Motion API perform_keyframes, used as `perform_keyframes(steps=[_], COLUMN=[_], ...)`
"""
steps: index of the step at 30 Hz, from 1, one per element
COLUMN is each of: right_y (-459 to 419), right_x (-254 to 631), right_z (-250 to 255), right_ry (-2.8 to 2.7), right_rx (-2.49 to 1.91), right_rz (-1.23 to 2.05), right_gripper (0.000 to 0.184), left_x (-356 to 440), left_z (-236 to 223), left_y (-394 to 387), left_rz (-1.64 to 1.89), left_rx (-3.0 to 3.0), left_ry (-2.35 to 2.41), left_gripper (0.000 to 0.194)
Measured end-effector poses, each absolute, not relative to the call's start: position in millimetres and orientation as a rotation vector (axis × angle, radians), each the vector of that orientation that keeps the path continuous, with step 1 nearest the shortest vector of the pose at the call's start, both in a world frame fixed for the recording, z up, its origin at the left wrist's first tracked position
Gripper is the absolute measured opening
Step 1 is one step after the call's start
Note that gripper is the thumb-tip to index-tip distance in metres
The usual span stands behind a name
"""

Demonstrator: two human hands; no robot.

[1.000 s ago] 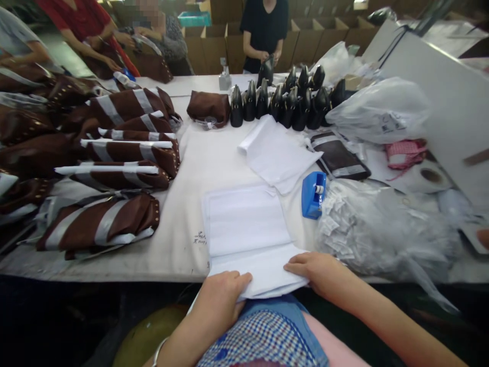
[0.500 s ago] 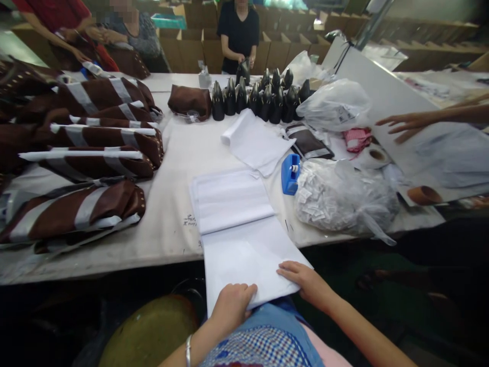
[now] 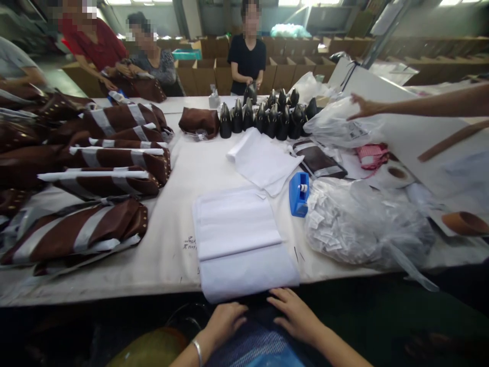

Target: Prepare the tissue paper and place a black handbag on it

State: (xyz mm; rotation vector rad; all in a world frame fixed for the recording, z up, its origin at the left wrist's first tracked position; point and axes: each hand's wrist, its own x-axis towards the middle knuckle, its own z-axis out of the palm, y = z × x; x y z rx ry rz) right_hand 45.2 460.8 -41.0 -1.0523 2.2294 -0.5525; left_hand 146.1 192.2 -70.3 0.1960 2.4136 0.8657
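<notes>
A stack of white paper sheets (image 3: 239,219) lies at the table's front edge, its lower end drooping a little over the edge. Just below that end, over my lap, is my left hand (image 3: 226,320), fingers stretched and thumb apart, with nothing seen in it. My right hand (image 3: 296,315) is beside it with fingers spread, also without anything visible in it. Both hands appear apart from the paper. Beyond the stack lies another loose white sheet (image 3: 263,160), one corner curled. A blue tape dispenser (image 3: 298,194) stands to the right of the paper.
Brown studded bags (image 3: 114,181) with white wrapping fill the left side. Several black bags (image 3: 282,122) stand at the back near a brown pouch (image 3: 198,122). On the right are a plastic bag of small packets (image 3: 344,219) and a tape roll (image 3: 397,174). Another person's arm (image 3: 420,104) reaches in.
My hands have let go of the paper and drawn apart from it. The stack's near end now droops at the table edge. The view has tilted up; the other person's arm reaches farther left.
</notes>
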Motion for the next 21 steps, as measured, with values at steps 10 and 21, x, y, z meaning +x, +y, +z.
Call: perform_keyframes(steps=[10,21], right_y=[317.4,253.2], right_x=[-198.2,-311.0], right_z=[-19.3,-37.5], right_ry=[2.723,2.616], right_rx=[-1.148,-1.0], right_rz=[-0.431,-0.043], right_gripper=[0.041,0.041], left_x=[-114.5,-186.8], left_z=[-25.3,-37.8], left_y=[91.5,60.7], left_rz=[0.447,0.284], left_rx=[-0.202,-0.201], left_ry=[2.959,2.836], left_gripper=[0.048,0.089])
